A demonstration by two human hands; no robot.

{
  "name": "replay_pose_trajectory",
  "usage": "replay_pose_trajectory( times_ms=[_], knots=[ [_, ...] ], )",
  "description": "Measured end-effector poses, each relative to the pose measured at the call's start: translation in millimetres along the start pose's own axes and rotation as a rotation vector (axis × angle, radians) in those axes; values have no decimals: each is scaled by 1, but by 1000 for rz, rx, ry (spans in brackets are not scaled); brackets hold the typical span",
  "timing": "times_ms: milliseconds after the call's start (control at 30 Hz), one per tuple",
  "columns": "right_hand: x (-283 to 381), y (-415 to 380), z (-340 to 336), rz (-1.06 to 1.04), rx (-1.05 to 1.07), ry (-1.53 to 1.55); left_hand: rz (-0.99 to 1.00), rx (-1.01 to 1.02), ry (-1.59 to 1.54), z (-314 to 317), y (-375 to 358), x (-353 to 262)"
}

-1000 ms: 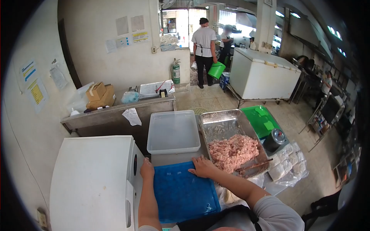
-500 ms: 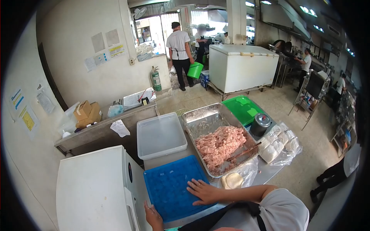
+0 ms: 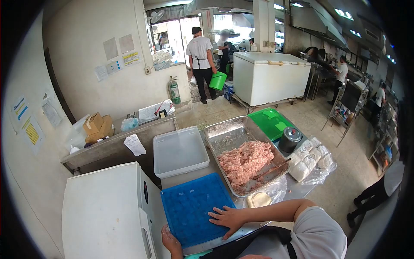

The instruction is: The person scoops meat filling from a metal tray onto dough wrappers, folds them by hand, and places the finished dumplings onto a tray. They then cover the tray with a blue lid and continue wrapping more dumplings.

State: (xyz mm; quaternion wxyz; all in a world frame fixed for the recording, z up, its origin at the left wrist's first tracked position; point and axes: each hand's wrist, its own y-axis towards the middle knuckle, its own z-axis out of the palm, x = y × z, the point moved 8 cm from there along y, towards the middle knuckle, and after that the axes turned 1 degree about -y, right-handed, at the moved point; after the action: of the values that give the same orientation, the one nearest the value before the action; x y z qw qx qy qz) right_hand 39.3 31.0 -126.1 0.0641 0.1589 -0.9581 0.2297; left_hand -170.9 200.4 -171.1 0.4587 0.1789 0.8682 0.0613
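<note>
A blue plastic lid [image 3: 189,200] lies flat on the metal table in front of me, seemingly on a shallow container. My right hand [image 3: 227,219] rests palm down on its right part, fingers spread. Against the lid's lower left edge is my left hand [image 3: 171,242], fingers extended along the side; part of it is cut off by the frame. Just beyond my right forearm sits a pale round of dough [image 3: 259,200] on clear plastic. Behind it a metal tray [image 3: 224,131] holds a mound of ground meat [image 3: 246,164] with a brownish utensil handle in it.
A translucent lidded container [image 3: 179,151] stands beyond the blue lid. Past the tray are a green lid [image 3: 269,121], a lidded metal pot [image 3: 290,139] and bagged white packages [image 3: 308,162]. A white appliance [image 3: 101,211] stands left. A person [image 3: 200,56] carries a green bucket [image 3: 218,80].
The blue lid has shifted very slightly away from me, with both hands still at it. My left hand sits a little closer along its edge.
</note>
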Motion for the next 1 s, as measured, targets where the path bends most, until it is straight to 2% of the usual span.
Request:
replay_pose_trajectory(
  times_ms=[133, 233, 300, 500, 600, 767, 1000],
  knots=[
    [9, -3, 0, 3, 31, -5, -2, 29, -38, 1, 1, -5],
    [10, -3, 15, 67, -79, -50, -3, 22, -47, 2, 4, -6],
    [14, -12, 0, 36, -534, -20, -17, 26, -64, 0, 2, -5],
    [11, -17, 3, 23, -589, 49, -36, 14, -38, 0, 1, -3],
    [11, -19, 2, 31, -653, 67, 38, -18, -27, -2, 1, -2],
    [11, -22, -1, 42, -679, 51, -43, -4, -81, -5, -1, -13],
    [10, -22, 2, 34, -691, 64, -14, 15, -32, -2, 2, -2]
  ],
)
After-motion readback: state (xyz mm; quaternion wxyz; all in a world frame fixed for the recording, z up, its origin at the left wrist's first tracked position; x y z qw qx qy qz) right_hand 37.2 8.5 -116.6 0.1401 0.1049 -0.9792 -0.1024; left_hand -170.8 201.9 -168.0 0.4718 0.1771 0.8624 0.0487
